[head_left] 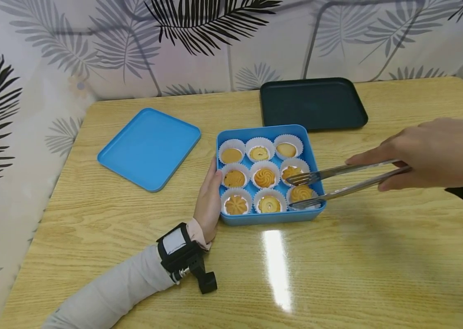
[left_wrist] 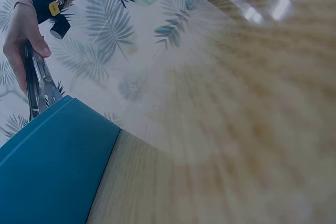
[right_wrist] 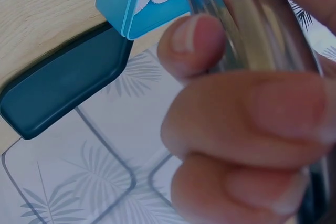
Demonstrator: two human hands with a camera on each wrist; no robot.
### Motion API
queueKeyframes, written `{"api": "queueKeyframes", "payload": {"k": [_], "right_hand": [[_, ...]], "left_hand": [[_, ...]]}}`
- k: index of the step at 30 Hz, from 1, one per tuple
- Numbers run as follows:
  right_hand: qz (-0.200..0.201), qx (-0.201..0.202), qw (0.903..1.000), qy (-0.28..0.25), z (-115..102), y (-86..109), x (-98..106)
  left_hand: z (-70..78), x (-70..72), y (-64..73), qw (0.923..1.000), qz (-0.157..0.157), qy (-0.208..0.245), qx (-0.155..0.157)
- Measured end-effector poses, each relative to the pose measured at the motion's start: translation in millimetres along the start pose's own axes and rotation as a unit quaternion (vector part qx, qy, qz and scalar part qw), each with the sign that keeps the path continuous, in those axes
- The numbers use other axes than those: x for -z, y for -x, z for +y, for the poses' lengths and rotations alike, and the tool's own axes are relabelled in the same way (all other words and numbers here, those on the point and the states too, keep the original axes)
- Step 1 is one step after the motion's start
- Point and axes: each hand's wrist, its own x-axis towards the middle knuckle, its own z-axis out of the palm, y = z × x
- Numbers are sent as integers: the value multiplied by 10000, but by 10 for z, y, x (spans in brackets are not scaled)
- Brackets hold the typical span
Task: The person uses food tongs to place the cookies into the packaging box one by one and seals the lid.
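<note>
A blue box [head_left: 272, 219] holds three rows of three cookies in white paper cups. My left hand [head_left: 208, 201] rests along its left wall, fingers straight. From the right, my right hand [head_left: 441, 151] grips metal tongs [head_left: 356, 186], its fingers [right_wrist: 247, 108] curled round them in the right wrist view. The tongs' parted, fork-like tips reach over the right column. One tip overlaps the cup of the middle cookie [head_left: 290, 172]; the other lies at the near side of the swirled front cookie [head_left: 302, 193]. The left wrist view catches the tongs [left_wrist: 44, 87] above the box wall [left_wrist: 58, 161].
A flat blue tray [head_left: 149, 148] lies to the left of the box on the wooden table [head_left: 153, 283]. Behind the box is a dark green tray [head_left: 313, 103], close to its back edge. A leaf-patterned cloth [head_left: 198, 68] hangs beyond the table.
</note>
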Motion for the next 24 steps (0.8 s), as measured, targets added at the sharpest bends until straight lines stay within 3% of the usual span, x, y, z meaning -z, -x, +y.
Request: {"api": "queueKeyframes", "payload": {"k": [12,19,24], "right_hand": [[-384,93,9987,-310,120,-36,-34],[-296,32,9991,-290,129,-27,-42],[38,-185,9991,-381,122,-3,-56]], "left_hand": [[-7,5,-6,10000,-1,-29,-13],[-18,8,-15,10000,-5,-13,19],[-20,8,-15,10000,-3,-19,12]]}}
